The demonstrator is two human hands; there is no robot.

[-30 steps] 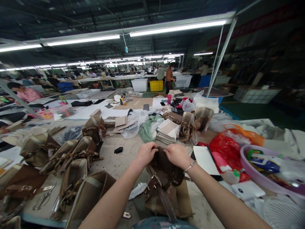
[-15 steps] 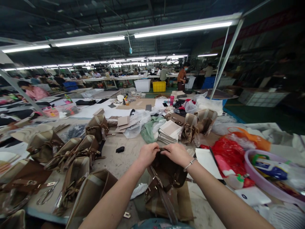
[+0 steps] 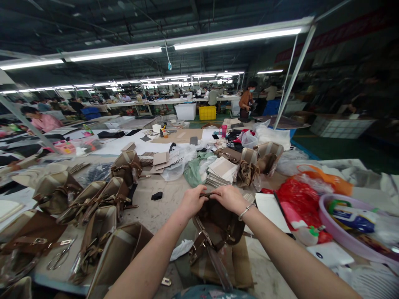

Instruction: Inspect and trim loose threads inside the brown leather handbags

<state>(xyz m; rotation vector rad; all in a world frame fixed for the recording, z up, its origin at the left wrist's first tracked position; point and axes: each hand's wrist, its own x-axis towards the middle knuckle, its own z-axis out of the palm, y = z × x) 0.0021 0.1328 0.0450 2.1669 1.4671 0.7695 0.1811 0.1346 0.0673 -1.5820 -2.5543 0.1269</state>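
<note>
A dark brown handbag (image 3: 218, 222) with straps and metal fittings stands in front of me on the table. Its far top edge is pinched by my left hand (image 3: 193, 200) and my right hand (image 3: 230, 200), which sit close together with fingers closed. A bracelet circles my right wrist. One strap (image 3: 220, 265) hangs from the bag toward me, over a flat brown piece (image 3: 240, 265) lying beneath. The thumbs and the bag's inside are partly hidden.
Several brown bags (image 3: 102, 228) stand at left, with scissors (image 3: 60, 257) among them. Beyond my hands lie stacked boards (image 3: 221, 170) and a green cloth (image 3: 198, 168). At right are a red plastic bag (image 3: 299, 199) and a lilac basin (image 3: 326, 224). A small black piece (image 3: 156, 195) lies left of my hands.
Both hands stay on the bag's top edge, and my fingers have shifted slightly along it. The bag itself has hardly moved. In the background, a standing person has turned a little.
</note>
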